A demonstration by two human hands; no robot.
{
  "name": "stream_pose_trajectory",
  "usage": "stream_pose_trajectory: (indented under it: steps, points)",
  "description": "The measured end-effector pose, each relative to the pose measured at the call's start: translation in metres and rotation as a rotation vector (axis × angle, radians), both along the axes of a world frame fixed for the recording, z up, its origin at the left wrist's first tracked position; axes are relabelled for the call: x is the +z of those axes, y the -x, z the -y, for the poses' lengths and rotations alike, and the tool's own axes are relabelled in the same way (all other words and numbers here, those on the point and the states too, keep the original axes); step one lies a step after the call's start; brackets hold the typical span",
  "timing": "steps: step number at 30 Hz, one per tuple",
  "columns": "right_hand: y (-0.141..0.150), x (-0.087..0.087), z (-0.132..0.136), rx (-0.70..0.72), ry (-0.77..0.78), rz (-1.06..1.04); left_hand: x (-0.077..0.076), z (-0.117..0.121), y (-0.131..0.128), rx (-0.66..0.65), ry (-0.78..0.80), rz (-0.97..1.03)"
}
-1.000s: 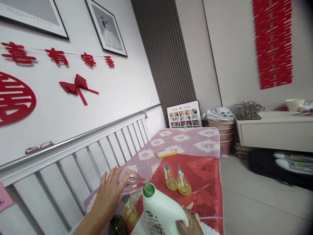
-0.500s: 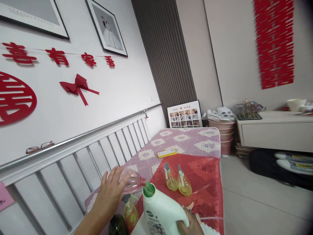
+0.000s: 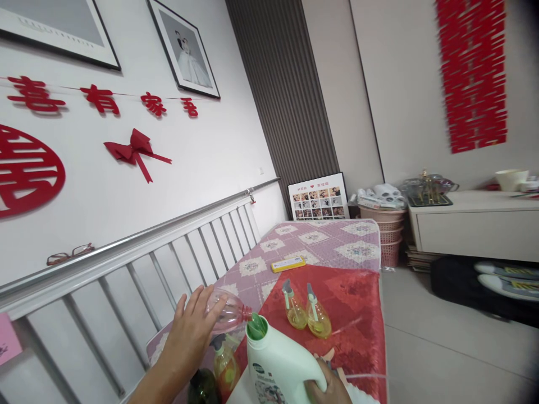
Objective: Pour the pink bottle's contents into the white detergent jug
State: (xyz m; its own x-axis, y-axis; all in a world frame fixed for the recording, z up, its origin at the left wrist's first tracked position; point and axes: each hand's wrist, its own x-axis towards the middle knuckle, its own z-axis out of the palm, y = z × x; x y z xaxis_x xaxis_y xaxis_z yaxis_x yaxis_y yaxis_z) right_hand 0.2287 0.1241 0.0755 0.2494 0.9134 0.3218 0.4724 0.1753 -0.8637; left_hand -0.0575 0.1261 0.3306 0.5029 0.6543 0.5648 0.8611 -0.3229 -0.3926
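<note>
My left hand (image 3: 193, 320) is wrapped round a clear pink plastic bottle (image 3: 229, 310), tilted on its side with its neck pointing right. That neck meets the green spout of a pale green detergent jug (image 3: 278, 362). Down at the jug's handle, my right hand (image 3: 328, 384) grips it and holds the jug tilted. Just below the pink bottle stand a spray bottle (image 3: 225, 365) with yellow liquid and a dark green bottle (image 3: 203, 387). Two more spray bottles with yellow liquid, one left (image 3: 295, 308) and one right (image 3: 318, 320), stand beyond the jug.
A red cloth (image 3: 353, 297) covers part of the patterned bed (image 3: 314, 237). On the bed lies a yellow box (image 3: 288, 264). White railing (image 3: 181, 258) runs along the left, with glasses (image 3: 71, 254) on its ledge. Pink baskets (image 3: 389, 235) and a white cabinet (image 3: 475, 224) stand at right.
Both hands, the pink bottle and the jug hold nearly the same position. The whole view has shifted very slightly.
</note>
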Motion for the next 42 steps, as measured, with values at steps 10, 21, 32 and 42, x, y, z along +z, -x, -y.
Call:
stream_pose_trajectory:
  steps: [10, 21, 32, 42]
  points:
    - [0.0011, -0.0003, 0.0004, 0.019, 0.019, 0.004, -0.0006, -0.0006, 0.0017, 0.000, 0.000, -0.006]
    - [0.0010, 0.0017, 0.0010, 0.003, 0.025, 0.054, 0.0022, -0.0003, -0.0011, -0.005, -0.008, -0.029]
    - [0.0009, 0.0071, 0.0035, 0.004, -0.016, 0.006, 0.0004, -0.0009, 0.0012, 0.024, 0.010, -0.050]
    - [0.0019, 0.0056, 0.0031, 0.025, 0.000, 0.002, -0.0006, -0.0022, 0.0030, 0.047, 0.026, -0.061]
